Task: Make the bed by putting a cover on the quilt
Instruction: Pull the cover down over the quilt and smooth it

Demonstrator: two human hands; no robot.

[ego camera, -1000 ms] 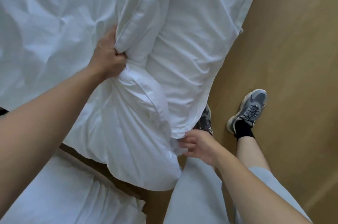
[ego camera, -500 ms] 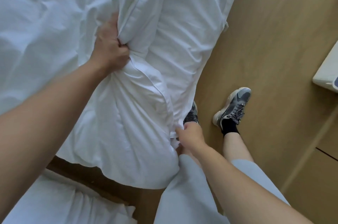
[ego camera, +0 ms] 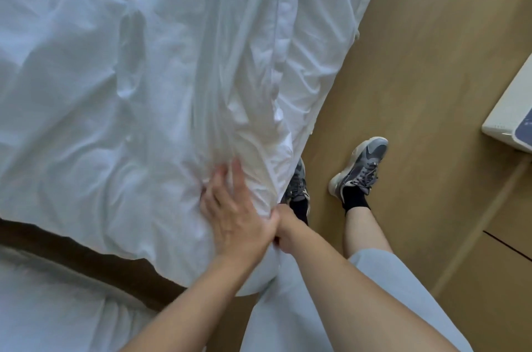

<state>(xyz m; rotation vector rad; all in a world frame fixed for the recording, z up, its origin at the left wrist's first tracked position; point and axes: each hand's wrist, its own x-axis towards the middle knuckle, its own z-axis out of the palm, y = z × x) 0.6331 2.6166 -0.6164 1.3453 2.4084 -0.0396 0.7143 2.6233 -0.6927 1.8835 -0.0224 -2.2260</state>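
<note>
Floor (ego camera: 417, 64): tan, wood-toned, filling the right side from far to near. White boxy unit (ego camera: 502, 124) with a dark blue top panel, cut off at the right edge. Pale strip (ego camera: 478, 225) running diagonally, near right; thin dark seam (ego camera: 506, 246) just beyond it. Light soft and even.

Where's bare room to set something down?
Free: wooden floor between the hanging edge of the quilt cover and the white unit at right, beyond the right shoe. Crowded: its corner, where left hand presses and right hand grips it.
</note>
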